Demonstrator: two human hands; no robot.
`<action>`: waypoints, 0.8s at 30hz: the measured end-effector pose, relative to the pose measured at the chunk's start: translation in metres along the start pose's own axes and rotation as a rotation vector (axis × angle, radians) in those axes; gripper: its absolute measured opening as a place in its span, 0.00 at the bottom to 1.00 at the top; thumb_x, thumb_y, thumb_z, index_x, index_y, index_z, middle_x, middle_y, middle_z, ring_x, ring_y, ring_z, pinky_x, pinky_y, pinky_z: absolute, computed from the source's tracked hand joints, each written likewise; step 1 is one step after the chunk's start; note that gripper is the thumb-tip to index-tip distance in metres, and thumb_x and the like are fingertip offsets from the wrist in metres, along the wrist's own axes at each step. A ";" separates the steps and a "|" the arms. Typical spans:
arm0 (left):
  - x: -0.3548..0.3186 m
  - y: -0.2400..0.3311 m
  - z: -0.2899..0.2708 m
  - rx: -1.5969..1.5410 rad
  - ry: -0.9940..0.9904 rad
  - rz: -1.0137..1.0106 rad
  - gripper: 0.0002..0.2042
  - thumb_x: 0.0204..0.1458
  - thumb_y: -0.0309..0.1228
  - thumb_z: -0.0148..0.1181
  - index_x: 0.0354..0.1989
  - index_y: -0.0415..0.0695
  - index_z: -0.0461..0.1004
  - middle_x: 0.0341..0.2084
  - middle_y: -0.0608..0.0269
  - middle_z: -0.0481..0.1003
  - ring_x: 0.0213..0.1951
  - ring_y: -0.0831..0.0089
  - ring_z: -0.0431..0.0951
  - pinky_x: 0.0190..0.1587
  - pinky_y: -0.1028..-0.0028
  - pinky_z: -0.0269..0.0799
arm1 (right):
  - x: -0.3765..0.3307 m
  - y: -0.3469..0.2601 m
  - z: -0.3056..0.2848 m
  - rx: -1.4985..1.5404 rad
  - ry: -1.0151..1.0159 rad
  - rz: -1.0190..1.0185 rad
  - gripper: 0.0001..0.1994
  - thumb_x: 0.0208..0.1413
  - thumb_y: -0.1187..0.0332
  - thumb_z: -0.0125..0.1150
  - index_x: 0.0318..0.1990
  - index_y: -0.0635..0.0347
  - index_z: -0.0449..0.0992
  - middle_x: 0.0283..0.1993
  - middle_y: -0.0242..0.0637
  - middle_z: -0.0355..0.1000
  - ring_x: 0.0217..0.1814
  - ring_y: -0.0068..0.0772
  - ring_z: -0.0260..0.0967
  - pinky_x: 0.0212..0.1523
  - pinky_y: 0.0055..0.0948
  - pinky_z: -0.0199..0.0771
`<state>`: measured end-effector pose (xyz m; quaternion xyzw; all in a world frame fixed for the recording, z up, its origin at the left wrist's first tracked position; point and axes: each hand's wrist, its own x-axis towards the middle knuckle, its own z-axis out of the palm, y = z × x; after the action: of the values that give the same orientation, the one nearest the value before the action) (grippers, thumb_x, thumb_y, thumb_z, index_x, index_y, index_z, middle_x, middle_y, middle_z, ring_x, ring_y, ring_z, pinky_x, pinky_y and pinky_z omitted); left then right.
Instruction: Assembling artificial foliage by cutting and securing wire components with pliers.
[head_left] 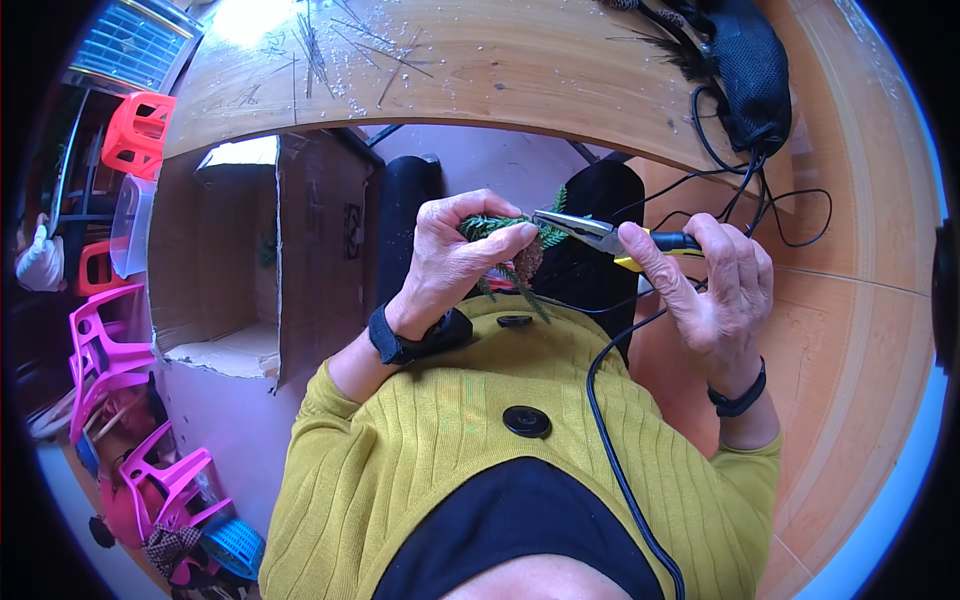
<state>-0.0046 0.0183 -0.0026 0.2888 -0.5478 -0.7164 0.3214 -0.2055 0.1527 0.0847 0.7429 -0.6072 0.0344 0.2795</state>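
My left hand [455, 250] pinches a small green artificial pine sprig [487, 226] between thumb and fingers, above my lap. A brown pine cone [528, 262] hangs from the sprig just below my fingertips. In my right hand [705, 285] is a pair of long-nose pliers [590, 232] with yellow and black handles. The pliers' jaws point left and their tip reaches the top of the sprig, beside my left fingertips. Whether the tip grips a wire there is too small to tell.
A wooden table [560, 70] lies ahead, strewn with thin dark wire pieces [315, 50] and white bits. An opened cardboard box [215, 270] stands at left, near pink plastic chairs [100, 340]. At far right of the table sits a dark mesh bag [745, 75] with black cables [620, 420] trailing over me.
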 end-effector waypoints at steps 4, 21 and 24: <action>0.002 0.000 -0.001 0.016 -0.005 -0.009 0.05 0.47 0.25 0.68 0.30 0.39 0.78 0.24 0.71 0.75 0.26 0.90 0.71 0.30 0.88 0.67 | 0.004 0.002 0.001 -0.016 -0.002 -0.025 0.19 0.50 0.57 0.60 0.51 0.36 0.79 0.42 0.34 0.67 0.43 0.33 0.67 0.45 0.32 0.65; 0.009 0.008 -0.007 0.104 -0.097 0.034 0.12 0.46 0.27 0.69 0.38 0.36 0.78 0.28 0.66 0.77 0.29 0.84 0.75 0.33 0.83 0.71 | -0.001 0.006 0.015 0.567 -0.144 0.210 0.26 0.38 0.74 0.72 0.51 0.48 0.79 0.38 0.34 0.66 0.39 0.33 0.67 0.38 0.28 0.68; 0.010 0.008 -0.009 -0.094 -0.223 -0.129 0.14 0.43 0.29 0.71 0.39 0.37 0.79 0.35 0.63 0.78 0.35 0.82 0.75 0.39 0.81 0.72 | -0.011 -0.004 0.030 0.815 -0.141 0.359 0.27 0.36 0.78 0.73 0.50 0.51 0.79 0.38 0.34 0.66 0.38 0.34 0.66 0.37 0.27 0.68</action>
<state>-0.0028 0.0039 0.0027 0.2268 -0.5263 -0.7880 0.2250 -0.2134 0.1490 0.0540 0.6759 -0.6809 0.2679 -0.0883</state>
